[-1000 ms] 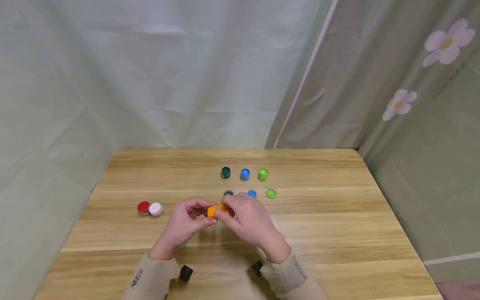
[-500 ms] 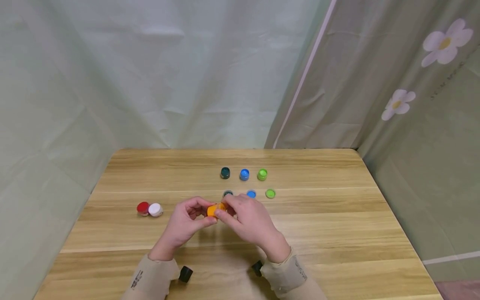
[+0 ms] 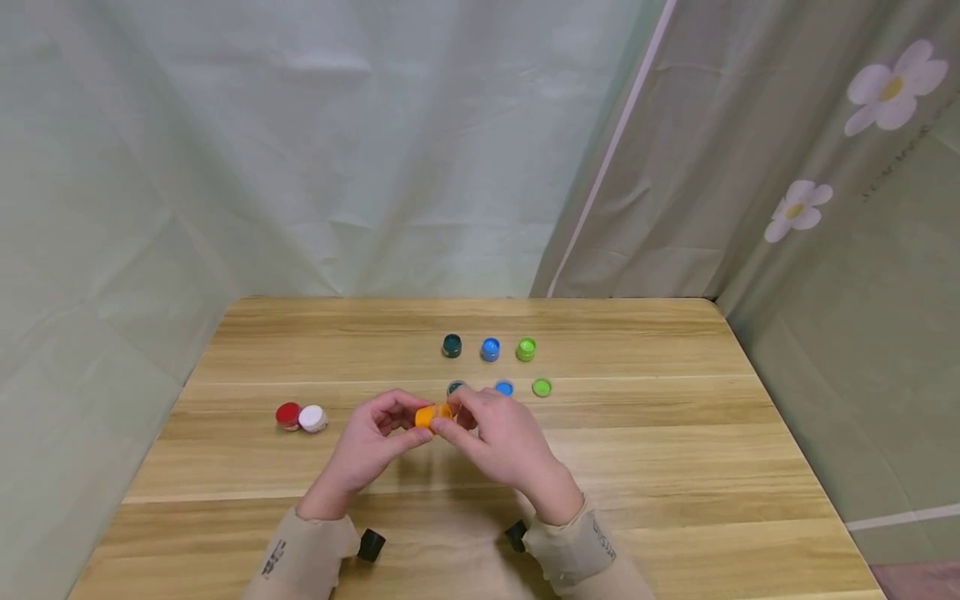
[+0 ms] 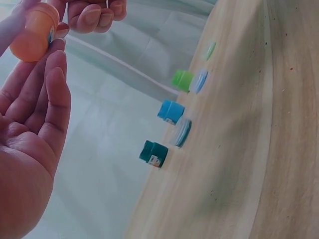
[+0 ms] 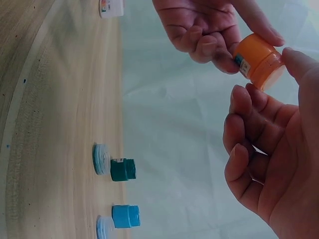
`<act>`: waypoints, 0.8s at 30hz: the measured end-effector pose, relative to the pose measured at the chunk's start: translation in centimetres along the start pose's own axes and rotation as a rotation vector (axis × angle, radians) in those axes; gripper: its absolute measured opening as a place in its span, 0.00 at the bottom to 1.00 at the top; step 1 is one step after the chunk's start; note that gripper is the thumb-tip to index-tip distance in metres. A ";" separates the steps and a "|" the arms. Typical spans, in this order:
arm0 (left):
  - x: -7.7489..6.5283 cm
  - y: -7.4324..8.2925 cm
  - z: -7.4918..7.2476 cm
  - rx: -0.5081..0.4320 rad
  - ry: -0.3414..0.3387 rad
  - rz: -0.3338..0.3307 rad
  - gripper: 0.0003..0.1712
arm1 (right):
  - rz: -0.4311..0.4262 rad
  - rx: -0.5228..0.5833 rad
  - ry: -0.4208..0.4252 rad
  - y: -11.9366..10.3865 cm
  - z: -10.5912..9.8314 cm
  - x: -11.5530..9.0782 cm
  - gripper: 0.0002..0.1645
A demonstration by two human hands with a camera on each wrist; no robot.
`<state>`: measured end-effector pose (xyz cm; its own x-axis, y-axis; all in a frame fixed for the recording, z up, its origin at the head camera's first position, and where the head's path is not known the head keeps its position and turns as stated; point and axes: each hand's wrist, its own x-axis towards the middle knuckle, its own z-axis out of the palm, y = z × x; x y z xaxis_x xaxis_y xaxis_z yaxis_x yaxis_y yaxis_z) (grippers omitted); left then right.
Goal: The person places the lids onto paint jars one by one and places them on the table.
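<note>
Between both hands, above the table, is a small orange paint jar lying on its side, a label on its body. My left hand holds the jar's base between thumb and fingers. At the other end, my right hand pinches the lid end with thumb and index finger, its other fingers curled loosely. Beyond the hands stand uncovered jars of dark green, blue and light green paint. Their lids lie nearer; the dark green lid is partly hidden by the right hand in the head view.
A red-lidded jar and a white-lidded jar stand side by side at the left of the wooden table. The blue lid and light green lid lie right of centre. A pale curtain hangs behind.
Both hands keep their hold on the orange jar and have risen very slightly in the head view. The jars and lids on the table have stayed in place.
</note>
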<state>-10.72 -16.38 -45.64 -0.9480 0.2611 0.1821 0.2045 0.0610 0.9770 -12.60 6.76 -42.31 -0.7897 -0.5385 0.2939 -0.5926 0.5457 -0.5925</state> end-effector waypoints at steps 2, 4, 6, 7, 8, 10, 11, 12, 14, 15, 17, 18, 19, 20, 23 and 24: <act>0.0 0.0 -0.1 0.004 -0.001 0.000 0.14 | 0.001 0.004 0.000 -0.1 0.0 0.0 0.20; 0.0 0.1 -0.2 0.008 -0.001 -0.002 0.14 | 0.002 0.005 -0.001 -0.1 0.0 0.0 0.19; 0.0 0.2 -0.3 0.016 -0.001 0.005 0.14 | 0.003 0.008 -0.002 -0.2 0.0 0.0 0.19; 0.0 0.2 -0.3 0.019 0.000 0.007 0.14 | 0.004 0.006 -0.001 -0.2 0.0 0.0 0.19; 0.0 0.3 -0.3 0.024 0.003 0.013 0.14 | 0.006 0.003 -0.001 -0.2 0.0 0.0 0.19; 0.0 0.4 -0.3 0.035 0.019 0.010 0.14 | 0.008 0.001 -0.002 -0.2 0.0 0.0 0.18; 0.0 0.4 -0.4 0.038 0.030 0.005 0.14 | 0.010 0.003 -0.002 -0.3 0.0 0.1 0.18; 0.0 0.4 -0.4 0.038 0.043 -0.004 0.14 | 0.012 0.006 0.000 -0.3 0.0 0.1 0.18; -0.1 0.4 -0.5 0.031 0.063 -0.020 0.15 | 0.021 0.018 0.004 -0.4 -0.1 0.1 0.18; 0.0 0.4 -0.5 0.020 0.074 -0.031 0.15 | 0.026 0.029 0.007 -0.4 -0.1 0.2 0.18; -0.1 0.4 -0.6 -0.006 0.085 -0.039 0.16 | 0.037 0.045 0.017 -0.4 -0.1 0.2 0.19; -0.1 0.4 -0.7 -0.020 0.086 -0.038 0.17 | 0.040 0.048 0.023 -0.4 -0.1 0.1 0.20; -0.1 0.4 -0.7 -0.034 0.087 -0.036 0.18 | 0.041 0.052 0.030 -0.4 -0.2 0.1 0.20; -0.1 0.4 -0.8 -0.047 0.087 -0.034 0.19 | 0.041 0.054 0.038 -0.4 -0.2 0.1 0.20; -0.2 0.4 -0.9 -0.085 0.090 -0.030 0.21 | 0.029 0.056 0.068 -0.3 -0.3 0.0 0.19; -0.2 0.4 -1.0 -0.096 0.090 -0.028 0.21 | 0.023 0.059 0.082 -0.3 -0.4 0.0 0.19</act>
<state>-10.72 -17.34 -45.18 -0.9719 0.1728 0.1595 0.1573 -0.0266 0.9872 -12.47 6.86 -41.89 -0.8148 -0.4706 0.3386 -0.5656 0.5171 -0.6424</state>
